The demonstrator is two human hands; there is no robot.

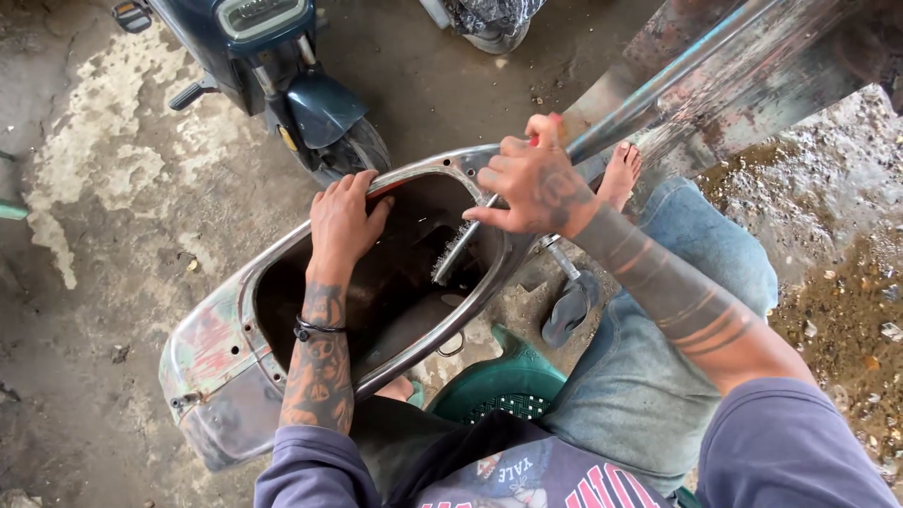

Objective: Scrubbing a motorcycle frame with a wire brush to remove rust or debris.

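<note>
A: Left hand [346, 218]?

B: Fingers curled over the far rim of the scooter shell [212, 362], gripping the metal edge. The shell lies hollow side up across the person's lap, paint worn and rusty at the near left end.

A: Right hand [533, 181]?

B: Closed around the handle of a wire brush [458, 247]. Fingers wrapped tight, thumb side down. The bristles point down into the dark hollow, near the right inner wall. Cannot tell if they touch the metal.

A: What crowds the work?

B: A long scuffed metal panel [724, 80] slants in from the upper right and ends just behind the right hand. It hides part of the shell's far rim there.

A: Below?

B: Green plastic stool [499, 381] under the person, showing between shell and jeans [658, 357]. A bare foot [621, 174] rests past the rim, beside the panel. A grey sandal [569, 310] lies on the ground just right of the shell.

A: Farther out?

B: Dark blue scooter [282, 75] parked on the stained concrete [85, 188], front wheel near the shell's far rim, not touching. Gravel and litter at right [847, 301].
</note>
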